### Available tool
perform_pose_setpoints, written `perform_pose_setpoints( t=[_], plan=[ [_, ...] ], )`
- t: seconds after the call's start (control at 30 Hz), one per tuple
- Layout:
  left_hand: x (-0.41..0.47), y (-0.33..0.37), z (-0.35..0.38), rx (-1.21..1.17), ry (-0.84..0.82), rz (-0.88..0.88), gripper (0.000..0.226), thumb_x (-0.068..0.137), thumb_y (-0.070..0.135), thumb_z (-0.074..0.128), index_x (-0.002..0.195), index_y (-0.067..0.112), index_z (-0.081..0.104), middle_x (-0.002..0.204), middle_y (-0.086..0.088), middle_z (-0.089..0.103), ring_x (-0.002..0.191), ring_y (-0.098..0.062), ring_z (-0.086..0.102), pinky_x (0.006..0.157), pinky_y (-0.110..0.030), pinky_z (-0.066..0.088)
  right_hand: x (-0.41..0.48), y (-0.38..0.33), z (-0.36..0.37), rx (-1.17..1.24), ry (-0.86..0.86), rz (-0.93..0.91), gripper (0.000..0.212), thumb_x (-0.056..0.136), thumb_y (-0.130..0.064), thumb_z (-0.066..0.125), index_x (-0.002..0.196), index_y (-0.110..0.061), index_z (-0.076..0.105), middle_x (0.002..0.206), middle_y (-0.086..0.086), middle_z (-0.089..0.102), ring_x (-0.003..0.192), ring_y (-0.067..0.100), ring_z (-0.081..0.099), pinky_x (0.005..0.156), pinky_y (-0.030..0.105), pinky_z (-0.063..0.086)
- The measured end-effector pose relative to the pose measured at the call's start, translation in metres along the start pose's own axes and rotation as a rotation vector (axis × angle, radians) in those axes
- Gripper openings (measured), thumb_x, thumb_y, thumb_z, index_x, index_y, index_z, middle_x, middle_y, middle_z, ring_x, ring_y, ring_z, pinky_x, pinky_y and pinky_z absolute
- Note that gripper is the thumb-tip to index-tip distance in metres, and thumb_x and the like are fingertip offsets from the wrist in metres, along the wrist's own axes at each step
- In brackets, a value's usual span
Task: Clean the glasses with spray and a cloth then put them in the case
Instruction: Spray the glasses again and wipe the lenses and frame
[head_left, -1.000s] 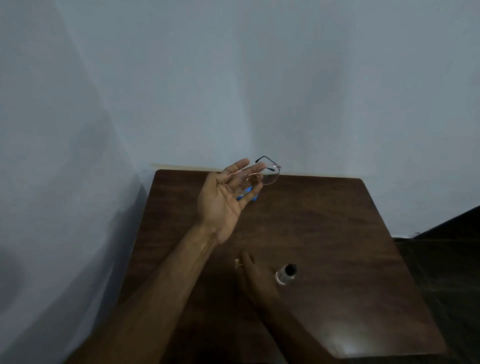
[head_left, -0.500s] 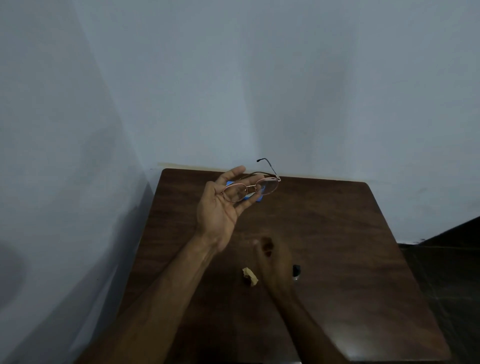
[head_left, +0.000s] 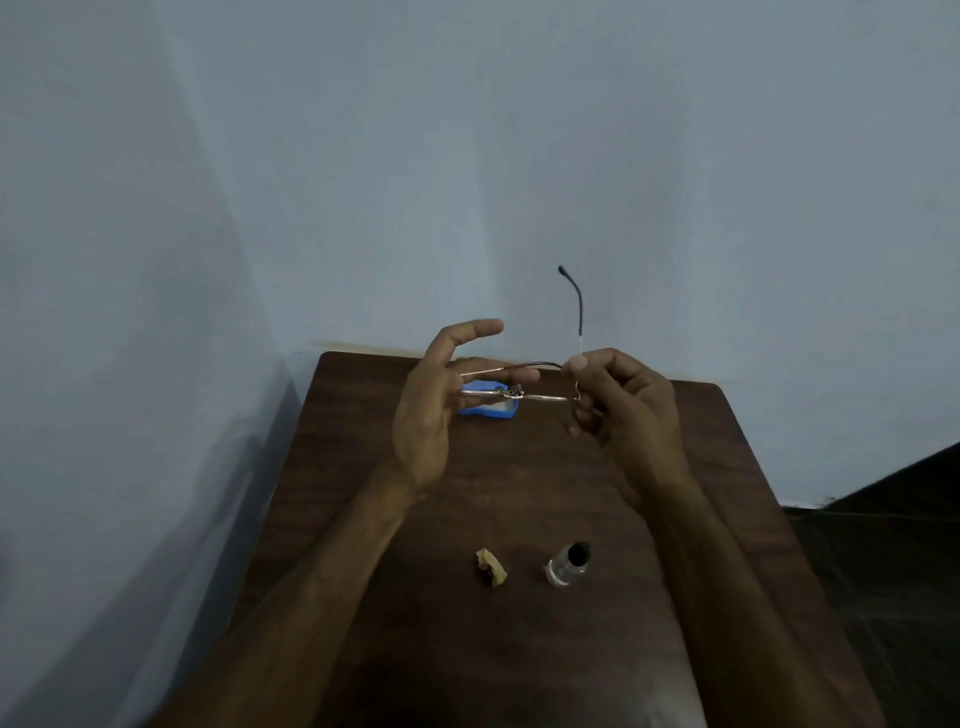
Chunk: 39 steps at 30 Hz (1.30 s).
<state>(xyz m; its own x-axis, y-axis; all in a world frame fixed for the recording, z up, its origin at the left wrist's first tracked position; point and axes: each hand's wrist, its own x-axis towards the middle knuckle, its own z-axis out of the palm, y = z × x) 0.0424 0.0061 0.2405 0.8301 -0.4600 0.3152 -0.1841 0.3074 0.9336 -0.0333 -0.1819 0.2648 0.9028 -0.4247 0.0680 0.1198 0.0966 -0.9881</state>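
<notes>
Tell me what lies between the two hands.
The glasses, seen in the head view: the left hand holds one end, the right hand pinches the other.

glasses (head_left: 540, 397): thin metal | table (head_left: 701, 493): glossy wood | case (head_left: 488, 411): blue plastic

Single head-worn wide view, facing forward and down, close over table (head_left: 519, 493)

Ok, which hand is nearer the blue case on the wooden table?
Left. The left hand is by the left end of the small blue case; the right hand is off to its right.
</notes>
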Motion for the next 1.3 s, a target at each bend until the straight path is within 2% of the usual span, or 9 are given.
perform_pose_setpoints(
  t=[0.1,0.27,0.37,0.53,0.6,0.77,0.9,1.1,1.3],
  plan=[
    [0.0,0.005,-0.006,0.305,0.014,0.029,0.039,0.106,0.004,0.041,0.13,0.019,0.069,0.124,-0.001,0.077,0.117,-0.013,0.072,0.098,-0.031,0.059,-0.003,-0.004,-0.005,-0.134,-0.025,-0.123,0.014,0.103,-0.009,0.066,0.094,0.001,0.069,0.062,0.007,0.05,0.056,0.02,0.046,0.052,0.034,0.048],
    [0.006,0.002,-0.013,0.809,0.043,0.199,0.018,0.092,0.024,0.08,0.109,0.029,0.08,0.097,0.035,0.059,0.096,0.002,0.061,0.077,-0.022,0.057,-0.006,-0.013,-0.008,-0.49,-0.034,-0.331,0.017,0.104,-0.02,0.068,0.091,-0.009,0.068,0.064,0.002,0.059,0.053,0.02,0.055,0.053,0.034,0.05],
    [0.008,0.0,-0.016,0.888,0.015,0.302,0.022,0.095,0.028,0.077,0.116,0.025,0.079,0.096,0.025,0.066,0.091,0.005,0.056,0.076,-0.011,0.048,-0.008,-0.014,-0.01,-0.593,-0.006,-0.401,0.018,0.104,-0.026,0.069,0.09,-0.013,0.068,0.066,0.003,0.06,0.058,0.025,0.055,0.055,0.038,0.048],
    [0.009,-0.001,-0.012,1.027,0.075,0.491,0.034,0.1,0.026,0.059,0.12,0.001,0.072,0.103,-0.013,0.075,0.094,-0.013,0.062,0.082,-0.029,0.055,-0.01,-0.01,-0.012,-0.681,0.067,-0.455,0.016,0.104,-0.024,0.069,0.092,-0.013,0.068,0.073,-0.001,0.064,0.064,0.01,0.055,0.059,0.02,0.044],
    [0.007,0.001,-0.009,1.011,0.141,0.464,0.028,0.1,0.021,0.062,0.118,0.001,0.071,0.103,-0.014,0.074,0.094,-0.02,0.069,0.081,-0.029,0.059,-0.01,-0.007,-0.013,-0.714,0.097,-0.479,0.014,0.104,-0.023,0.069,0.094,-0.013,0.068,0.076,-0.003,0.066,0.068,0.013,0.06,0.06,0.02,0.046],
    [0.004,0.009,-0.001,0.801,0.361,0.282,0.013,0.095,0.009,0.073,0.108,0.012,0.07,0.094,0.002,0.073,0.083,-0.007,0.067,0.076,-0.006,0.051,-0.011,0.0,-0.016,-0.793,0.132,-0.542,0.011,0.104,-0.021,0.07,0.098,-0.012,0.069,0.078,-0.006,0.066,0.07,0.011,0.064,0.063,0.019,0.05],
    [0.006,0.006,-0.004,0.643,0.465,0.185,0.006,0.095,0.01,0.073,0.101,0.011,0.071,0.087,0.002,0.073,0.081,-0.004,0.067,0.074,-0.007,0.051,-0.015,0.002,-0.019,-0.76,0.157,-0.558,0.011,0.102,-0.019,0.07,0.097,-0.009,0.069,0.078,-0.003,0.065,0.069,0.008,0.06,0.067,0.011,0.043],
    [0.005,-0.019,-0.007,0.536,0.448,0.029,0.004,0.096,0.019,0.075,0.1,0.017,0.073,0.089,0.005,0.075,0.086,-0.012,0.074,0.072,-0.045,0.067,-0.017,0.01,-0.025,-0.739,0.153,-0.593,0.007,0.103,-0.012,0.07,0.098,-0.008,0.069,0.081,-0.006,0.065,0.073,0.006,0.063,0.067,0.015,0.048],
    [0.005,-0.031,0.0,0.368,0.361,-0.087,0.017,0.095,0.02,0.077,0.112,0.017,0.073,0.102,0.001,0.079,0.092,-0.014,0.079,0.064,-0.028,0.066,-0.011,0.026,-0.032,-0.708,0.098,-0.583,0.011,0.105,-0.016,0.065,0.101,-0.007,0.068,0.084,-0.006,0.064,0.071,0.014,0.063,0.062,0.032,0.055]
  ],
)
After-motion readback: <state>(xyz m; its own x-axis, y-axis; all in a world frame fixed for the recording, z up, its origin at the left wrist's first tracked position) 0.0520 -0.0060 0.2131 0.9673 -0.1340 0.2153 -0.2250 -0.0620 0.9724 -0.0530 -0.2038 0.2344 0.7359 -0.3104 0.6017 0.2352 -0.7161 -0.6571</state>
